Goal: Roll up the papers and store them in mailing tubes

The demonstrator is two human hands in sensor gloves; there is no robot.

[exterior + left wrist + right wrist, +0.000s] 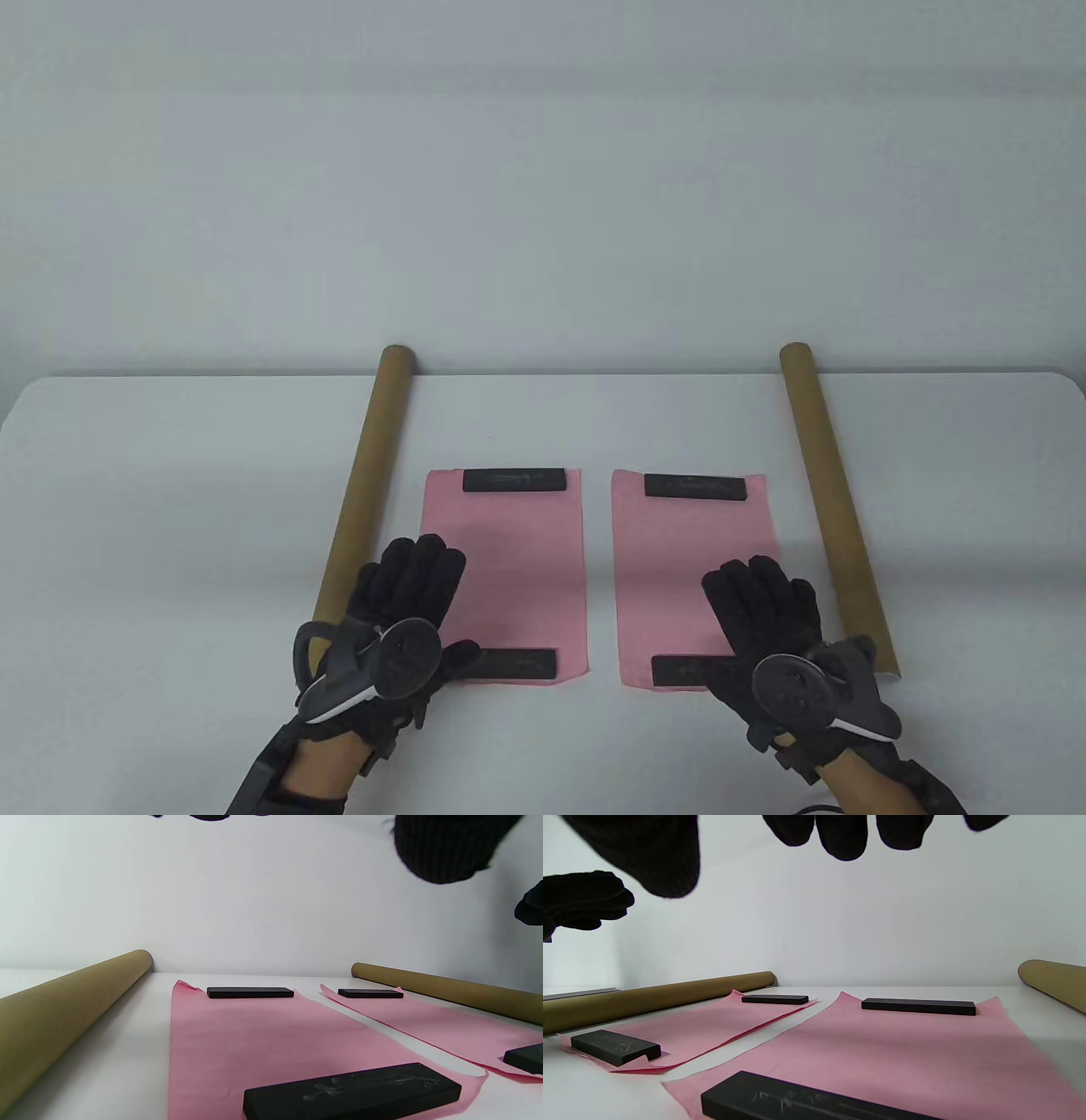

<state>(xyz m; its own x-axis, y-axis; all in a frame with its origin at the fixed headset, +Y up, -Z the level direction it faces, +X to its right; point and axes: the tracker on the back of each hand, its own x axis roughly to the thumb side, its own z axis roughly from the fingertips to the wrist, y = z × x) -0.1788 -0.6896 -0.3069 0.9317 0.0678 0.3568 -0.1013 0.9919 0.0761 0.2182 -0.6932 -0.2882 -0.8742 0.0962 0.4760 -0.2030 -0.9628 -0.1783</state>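
**Both hands hovering over the pink sheets**

We are looking down at a white table (170, 475), and the biggest pieces on it are two brown tubes. The left tube (363, 484) is lying just left of the left sheet, its far end poking past the table's back edge. The right tube (836, 509) is lying just right of the right sheet, slanting outward toward us.

Between the tubes we are seeing two pink sheets lying flat, side by side, a narrow strip of table between them: the left sheet (517, 569) and the right sheet (679, 560). Each one is being pinned by black bars, one across the far end and one across the near end: far left bar (515, 480), near left bar (517, 663), far right bar (696, 486), near right bar (691, 670).

Our left hand (399, 611) is hanging above the left sheet's near left corner, fingers spread and relaxed, gripping nothing. Our right hand (768, 620) is hanging above the right sheet's near end, fingers likewise loose and empty; from the wrist views both are clear of the paper.
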